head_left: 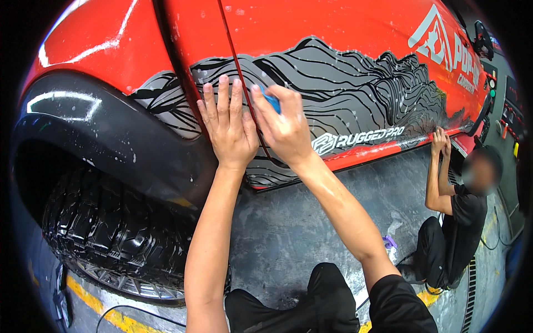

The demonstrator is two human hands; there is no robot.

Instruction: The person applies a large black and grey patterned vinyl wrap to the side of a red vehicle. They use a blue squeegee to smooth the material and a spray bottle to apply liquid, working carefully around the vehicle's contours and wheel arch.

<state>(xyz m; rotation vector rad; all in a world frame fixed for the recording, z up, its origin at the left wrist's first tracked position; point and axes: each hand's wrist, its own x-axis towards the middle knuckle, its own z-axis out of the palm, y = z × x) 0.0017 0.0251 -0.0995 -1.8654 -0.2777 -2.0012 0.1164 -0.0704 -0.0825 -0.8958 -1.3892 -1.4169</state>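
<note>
My left hand (229, 125) lies flat with fingers outstretched on the side of a red vehicle, just left of a door seam (237, 61). Right beside it, my right hand (286, 125) grips a small blue squeegee (271, 101) against the panel; most of that tool is hidden by the fingers. Both hands rest over a grey and black vinyl graphic (344, 83) with a wavy mountain-like pattern. It runs along the lower side of the red body (277, 28). Pale drops or spots dot the surface.
At left a black wheel arch (111, 127) bulges above a chunky tyre (116, 222). A co-worker in black (466, 222) crouches at right, both hands at the vehicle's lower edge. A purple cloth-like item (390, 242) lies on the grey floor (277, 233), near a drain grate (471, 294).
</note>
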